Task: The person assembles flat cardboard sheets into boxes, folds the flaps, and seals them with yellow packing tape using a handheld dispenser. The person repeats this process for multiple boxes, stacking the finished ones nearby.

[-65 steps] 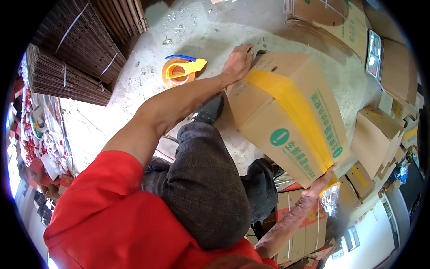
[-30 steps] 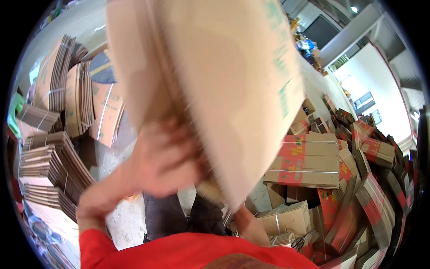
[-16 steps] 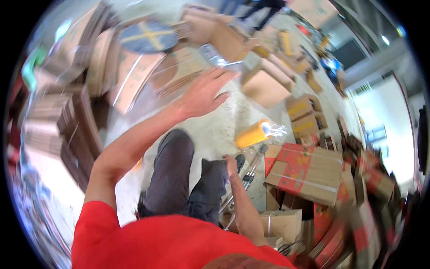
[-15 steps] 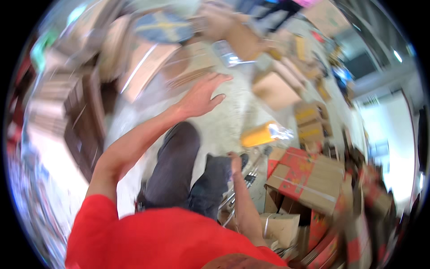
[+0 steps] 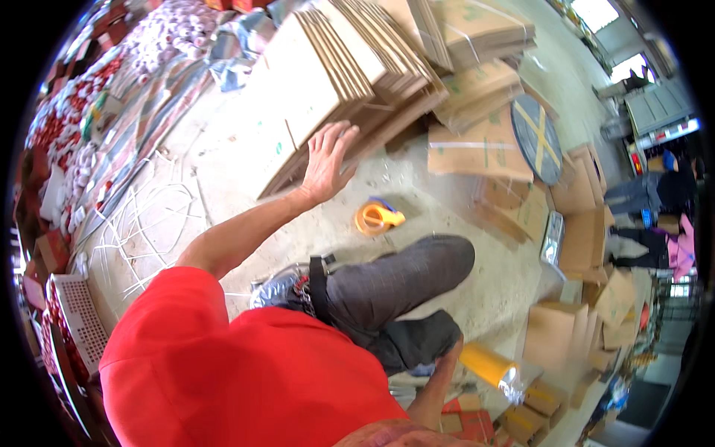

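Holding your left hand [image 5: 328,164] spread, perhaps for balance, you have it beside the stack of flat brown cardboard sheets [image 5: 302,89], contact unclear. Your right hand [image 5: 451,352] is by your grey-trousered knee [image 5: 438,331], grip too hidden to judge; beside it, the glossy yellow cylindrical roll [image 5: 488,365] ends in crumpled clear film.

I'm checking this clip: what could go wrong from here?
The loose white straps on the floor could be a trip hazard. The yellow tape dispenser lies near the bent leg and might get kicked. The open left hand, beside the stacked flat cardboard, might knock sheets loose; contact is unclear.
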A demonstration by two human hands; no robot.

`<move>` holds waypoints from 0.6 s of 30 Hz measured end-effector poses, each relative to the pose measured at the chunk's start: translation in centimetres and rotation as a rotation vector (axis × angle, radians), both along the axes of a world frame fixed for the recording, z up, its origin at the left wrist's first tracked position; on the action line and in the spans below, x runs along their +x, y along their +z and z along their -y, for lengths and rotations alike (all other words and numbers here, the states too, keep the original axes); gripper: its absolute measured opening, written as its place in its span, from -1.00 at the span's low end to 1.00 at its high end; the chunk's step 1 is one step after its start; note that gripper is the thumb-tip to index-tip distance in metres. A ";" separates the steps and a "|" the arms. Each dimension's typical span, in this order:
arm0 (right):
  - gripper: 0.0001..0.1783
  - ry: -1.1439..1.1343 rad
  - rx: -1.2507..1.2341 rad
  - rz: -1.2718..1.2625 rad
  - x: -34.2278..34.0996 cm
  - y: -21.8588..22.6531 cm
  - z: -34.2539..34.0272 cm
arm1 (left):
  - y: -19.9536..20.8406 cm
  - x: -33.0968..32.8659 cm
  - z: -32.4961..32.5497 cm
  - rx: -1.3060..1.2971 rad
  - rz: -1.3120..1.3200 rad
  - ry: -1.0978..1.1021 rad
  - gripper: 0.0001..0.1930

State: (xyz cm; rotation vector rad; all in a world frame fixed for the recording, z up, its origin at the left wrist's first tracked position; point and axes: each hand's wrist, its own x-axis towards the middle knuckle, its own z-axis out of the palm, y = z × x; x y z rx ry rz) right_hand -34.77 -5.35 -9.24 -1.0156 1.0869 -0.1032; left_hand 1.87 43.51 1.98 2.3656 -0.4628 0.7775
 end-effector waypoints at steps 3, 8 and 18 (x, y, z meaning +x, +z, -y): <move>-0.49 0.132 -0.062 0.044 1.2 -1.9 1.5 | 2.7 5.1 -3.9 0.007 -0.054 0.098 -0.03; -0.47 0.053 0.020 -0.020 2.9 -2.4 1.2 | 4.6 8.8 -8.5 0.298 -0.087 0.015 -0.11; -0.44 0.043 0.056 -0.003 2.5 -1.7 0.2 | 3.6 6.5 -13.0 0.258 0.012 -0.085 -0.25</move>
